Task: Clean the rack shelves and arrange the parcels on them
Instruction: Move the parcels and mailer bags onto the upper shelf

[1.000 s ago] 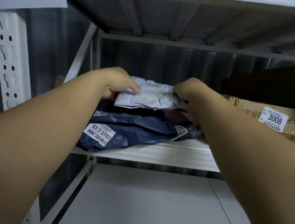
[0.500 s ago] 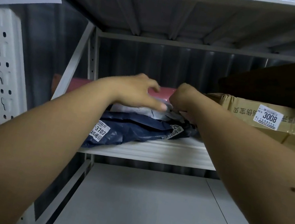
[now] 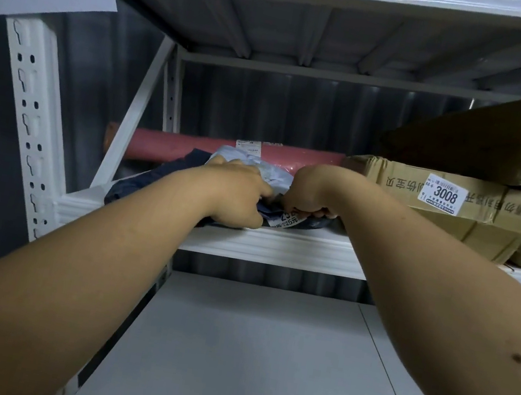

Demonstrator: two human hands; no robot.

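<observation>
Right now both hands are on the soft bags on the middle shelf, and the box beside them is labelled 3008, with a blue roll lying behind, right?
Nearly. In the head view the roll behind the soft bags is pink, not blue. The rest holds: left hand and right hand are on the bags, and the box reads 3008.

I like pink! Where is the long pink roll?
The pink roll lies at the back of the middle shelf, left of the 3008 box, behind the soft parcels.

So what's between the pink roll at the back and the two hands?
In the head view, the pale grey bag lies there, on the dark blue bag, in front of the pink roll and behind the left hand and right hand.
</observation>
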